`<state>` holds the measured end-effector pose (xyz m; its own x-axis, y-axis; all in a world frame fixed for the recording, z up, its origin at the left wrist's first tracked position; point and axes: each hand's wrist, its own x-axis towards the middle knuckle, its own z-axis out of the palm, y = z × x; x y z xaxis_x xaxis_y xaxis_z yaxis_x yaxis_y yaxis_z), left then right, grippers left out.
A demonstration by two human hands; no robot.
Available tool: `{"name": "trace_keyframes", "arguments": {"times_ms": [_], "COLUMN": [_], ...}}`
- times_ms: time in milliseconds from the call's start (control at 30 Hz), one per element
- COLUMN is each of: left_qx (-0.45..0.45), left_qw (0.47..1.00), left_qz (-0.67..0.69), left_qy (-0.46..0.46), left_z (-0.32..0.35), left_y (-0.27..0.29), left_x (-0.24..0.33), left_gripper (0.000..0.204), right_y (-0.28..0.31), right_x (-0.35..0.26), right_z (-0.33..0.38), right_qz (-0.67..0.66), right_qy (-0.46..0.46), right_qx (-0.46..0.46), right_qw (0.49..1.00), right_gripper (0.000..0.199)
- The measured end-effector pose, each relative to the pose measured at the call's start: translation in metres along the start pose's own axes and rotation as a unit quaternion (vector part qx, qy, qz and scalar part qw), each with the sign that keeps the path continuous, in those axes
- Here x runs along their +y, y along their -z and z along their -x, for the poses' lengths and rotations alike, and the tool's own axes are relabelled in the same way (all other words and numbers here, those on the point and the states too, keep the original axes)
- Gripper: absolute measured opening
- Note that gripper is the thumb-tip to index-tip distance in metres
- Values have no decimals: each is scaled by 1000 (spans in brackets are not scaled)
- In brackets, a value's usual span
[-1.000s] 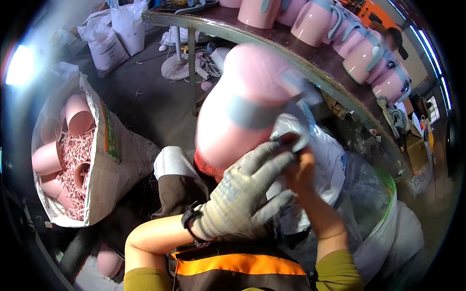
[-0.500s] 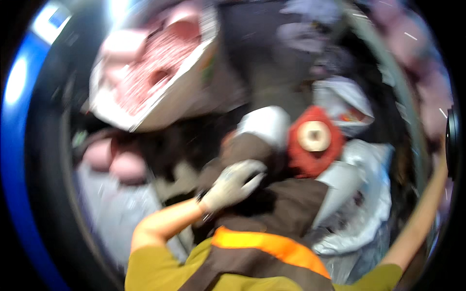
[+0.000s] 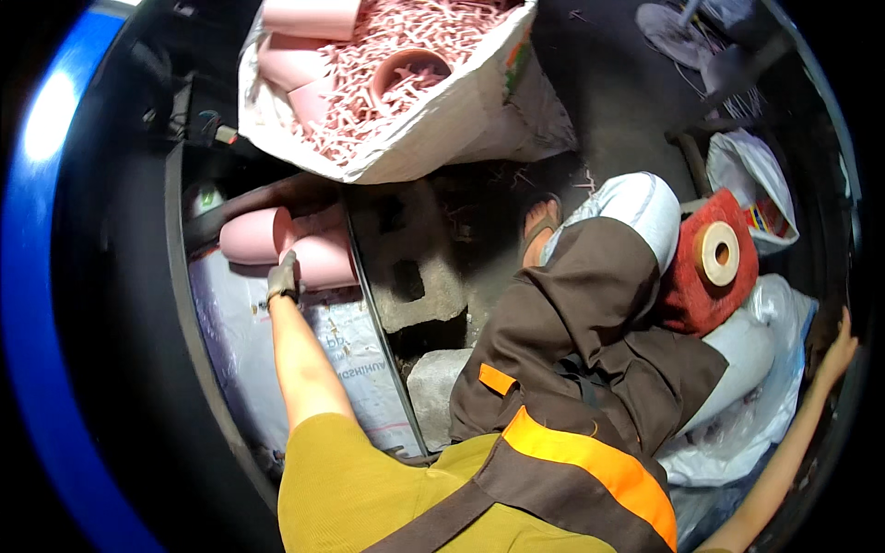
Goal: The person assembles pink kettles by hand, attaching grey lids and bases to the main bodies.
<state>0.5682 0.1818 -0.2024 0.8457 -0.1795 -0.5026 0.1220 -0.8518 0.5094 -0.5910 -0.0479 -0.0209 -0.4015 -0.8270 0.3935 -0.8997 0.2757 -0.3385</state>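
Resting the gloved left hand (image 3: 285, 279) against pink cylinders (image 3: 324, 263) on white plastic (image 3: 355, 355) — cannot tell whether clasping one. With the bare right hand (image 3: 839, 350) far right — cannot tell its grip. Facing a white sack (image 3: 442, 136) beyond the cylinders.

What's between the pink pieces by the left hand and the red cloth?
In the head view, going from the pink pieces to the red cloth: a thin bar, a grey block with holes, floor, then a brown-covered leg.
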Motion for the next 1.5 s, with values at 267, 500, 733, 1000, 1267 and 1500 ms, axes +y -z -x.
{"name": "trace_keyframes", "arguments": {"times_ms": [267,500,733,1000,1267,1500], "left_qx": [-6,128,-73,-164,-180,-189], "left_qw": [963,709,348,352,392,567], "left_qz": [254,-294,-428,-309,-273,-6], "left_qy": [-88,-629,-831,-868,-860,-802], "left_z": [21,229,433,473,454,404], "left_y": [26,46,-26,-90,-77,-42], "left_x": [-36,146,207,205,232,230], "left_gripper": [29,19,19,21,18,9], "right_y": [-82,-29,0,1,14,57], "right_x": [-301,-534,-570,-481,-473,-530], "right_z": [128,250,255,248,233,212], "right_qz": [-371,-372,-150,-57,-351,-508], "right_qy": [106,489,624,550,532,497], "right_qx": [-143,-239,-27,-69,-268,-154], "right_qw": [911,752,767,830,723,687], "right_gripper": [40,31,23,21,22,22]}}
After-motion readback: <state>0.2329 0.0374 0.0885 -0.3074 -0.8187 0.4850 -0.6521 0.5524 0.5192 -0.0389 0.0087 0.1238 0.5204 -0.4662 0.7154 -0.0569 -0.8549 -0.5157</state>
